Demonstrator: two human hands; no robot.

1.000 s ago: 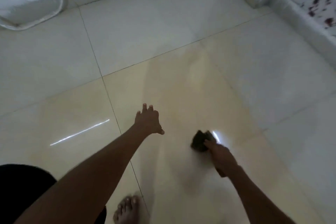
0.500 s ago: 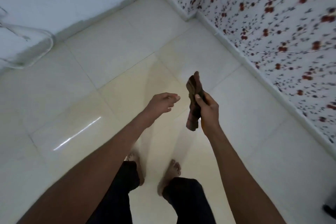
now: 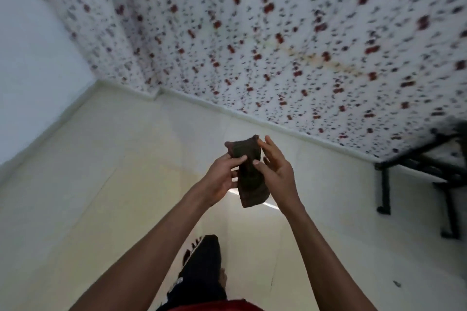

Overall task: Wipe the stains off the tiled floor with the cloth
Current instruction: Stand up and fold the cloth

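A dark brown folded cloth [image 3: 249, 179] hangs in the air in front of me, well above the cream tiled floor [image 3: 113, 184]. My left hand [image 3: 222, 177] grips its left side, thumb laid across the front of the cloth. My right hand [image 3: 274, 168] holds the right side, thumb pressed on the cloth and the fingers stretched up beside its top edge. Both arms reach forward from the bottom of the view. No stain is plainly visible on the tiles around me.
A wall covered with red and black speckled pattern [image 3: 278, 45] rises ahead, with a white skirting [image 3: 290, 131] at its foot. A black metal frame [image 3: 417, 174] stands at the right. A plain white wall [image 3: 32, 58] is at the left. My leg and foot [image 3: 202, 267] are below.
The cloth came up off the floor in my right hand as I rose. My left hand has now joined it and taken hold. The view has swung up toward the speckled wall.
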